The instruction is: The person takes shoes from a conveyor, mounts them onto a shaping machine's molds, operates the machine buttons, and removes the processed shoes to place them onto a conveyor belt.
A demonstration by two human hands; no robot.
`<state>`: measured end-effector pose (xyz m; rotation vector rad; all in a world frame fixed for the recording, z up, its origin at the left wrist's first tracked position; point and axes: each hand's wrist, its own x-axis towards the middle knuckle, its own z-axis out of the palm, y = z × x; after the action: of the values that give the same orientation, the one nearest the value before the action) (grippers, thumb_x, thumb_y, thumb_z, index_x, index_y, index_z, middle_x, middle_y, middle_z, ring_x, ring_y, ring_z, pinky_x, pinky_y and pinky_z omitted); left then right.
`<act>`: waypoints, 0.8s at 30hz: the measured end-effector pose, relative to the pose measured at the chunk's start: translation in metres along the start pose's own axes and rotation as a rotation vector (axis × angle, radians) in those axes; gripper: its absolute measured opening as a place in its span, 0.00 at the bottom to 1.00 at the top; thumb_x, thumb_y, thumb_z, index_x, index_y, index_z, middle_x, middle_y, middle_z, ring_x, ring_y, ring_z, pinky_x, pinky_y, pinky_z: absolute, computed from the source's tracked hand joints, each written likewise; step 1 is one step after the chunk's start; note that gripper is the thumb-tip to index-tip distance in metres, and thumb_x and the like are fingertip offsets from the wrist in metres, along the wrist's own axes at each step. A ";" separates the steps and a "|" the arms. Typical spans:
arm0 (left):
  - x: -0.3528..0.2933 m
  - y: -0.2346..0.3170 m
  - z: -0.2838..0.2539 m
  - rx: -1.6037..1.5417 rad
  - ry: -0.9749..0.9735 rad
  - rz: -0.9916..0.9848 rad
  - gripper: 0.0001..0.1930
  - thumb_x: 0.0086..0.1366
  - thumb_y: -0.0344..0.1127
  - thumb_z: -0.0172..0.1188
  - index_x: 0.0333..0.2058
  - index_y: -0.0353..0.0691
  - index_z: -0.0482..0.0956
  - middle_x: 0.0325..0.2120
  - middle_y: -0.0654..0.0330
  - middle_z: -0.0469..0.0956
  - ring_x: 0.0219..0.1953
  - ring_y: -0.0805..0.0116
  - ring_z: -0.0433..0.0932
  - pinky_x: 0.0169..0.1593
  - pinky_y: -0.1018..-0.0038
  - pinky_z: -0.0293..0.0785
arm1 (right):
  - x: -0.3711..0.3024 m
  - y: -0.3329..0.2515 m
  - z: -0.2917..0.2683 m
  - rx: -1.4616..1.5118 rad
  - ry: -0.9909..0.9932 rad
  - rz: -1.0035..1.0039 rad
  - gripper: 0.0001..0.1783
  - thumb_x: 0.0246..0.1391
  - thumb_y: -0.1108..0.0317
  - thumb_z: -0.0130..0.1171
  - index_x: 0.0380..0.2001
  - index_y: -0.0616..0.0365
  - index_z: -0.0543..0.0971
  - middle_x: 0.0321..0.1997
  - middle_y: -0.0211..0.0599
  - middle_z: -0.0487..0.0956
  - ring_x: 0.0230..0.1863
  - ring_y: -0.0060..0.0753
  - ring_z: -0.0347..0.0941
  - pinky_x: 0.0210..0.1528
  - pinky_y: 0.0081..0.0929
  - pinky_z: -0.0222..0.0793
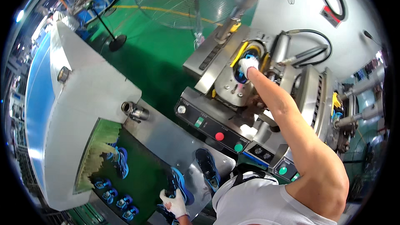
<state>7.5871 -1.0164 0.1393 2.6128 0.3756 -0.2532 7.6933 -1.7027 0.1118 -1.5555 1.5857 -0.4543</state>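
Observation:
My right arm reaches up to a metal press, where my right hand (248,63), in a white glove, is closed on a black and blue shoe (240,75). That shoe sits in an oval holder with yellow pads; my hand covers part of it. Low in the view, my left hand (174,205), also gloved, has its thumb and fingers round the end of another black and blue sneaker (180,183) at the edge of the green belt. A further dark shoe (207,167) lies on the metal ledge beside it.
Small blue and black shoe parts (110,195) and a sneaker (121,162) lie on the green belt (141,175), by a bristle curtain (98,150). A control panel (208,127) with red and green buttons fronts the press. A fan (187,0) stands behind. Hoses (316,37) run at right.

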 end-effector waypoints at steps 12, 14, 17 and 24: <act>-0.071 -0.111 0.097 -0.043 0.234 -0.097 0.31 0.56 0.40 0.75 0.54 0.34 0.74 0.47 0.45 0.79 0.50 0.47 0.79 0.56 0.60 0.75 | 0.105 0.025 -0.007 -0.859 -0.180 -0.671 0.23 0.55 0.53 0.63 0.47 0.59 0.83 0.48 0.43 0.82 0.47 0.42 0.77 0.51 0.41 0.72; -0.060 -0.122 0.125 -0.230 0.237 -0.088 0.28 0.56 0.37 0.73 0.53 0.34 0.75 0.47 0.45 0.78 0.49 0.47 0.79 0.55 0.61 0.75 | 0.170 -0.012 -0.051 0.044 -0.250 -0.218 0.26 0.50 0.54 0.70 0.47 0.62 0.83 0.43 0.33 0.81 0.42 0.35 0.74 0.47 0.38 0.73; -0.079 -0.150 0.113 -0.139 0.380 -0.018 0.28 0.54 0.36 0.72 0.53 0.35 0.74 0.47 0.45 0.78 0.49 0.45 0.79 0.55 0.60 0.75 | 0.102 -0.011 0.007 0.222 -0.575 0.218 0.16 0.55 0.56 0.69 0.44 0.50 0.83 0.42 0.33 0.83 0.42 0.39 0.78 0.48 0.38 0.77; -0.080 -0.157 0.100 -0.192 0.334 0.034 0.28 0.55 0.37 0.70 0.54 0.37 0.74 0.50 0.46 0.78 0.54 0.45 0.77 0.59 0.59 0.73 | -0.172 -0.011 -0.067 -0.073 -0.262 -0.675 0.35 0.61 0.60 0.66 0.66 0.65 0.69 0.60 0.47 0.78 0.54 0.40 0.77 0.57 0.38 0.74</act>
<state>7.4521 -0.9506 0.0033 2.4657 0.4441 0.2252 7.6268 -1.5627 0.2119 -2.1013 0.8600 -0.5252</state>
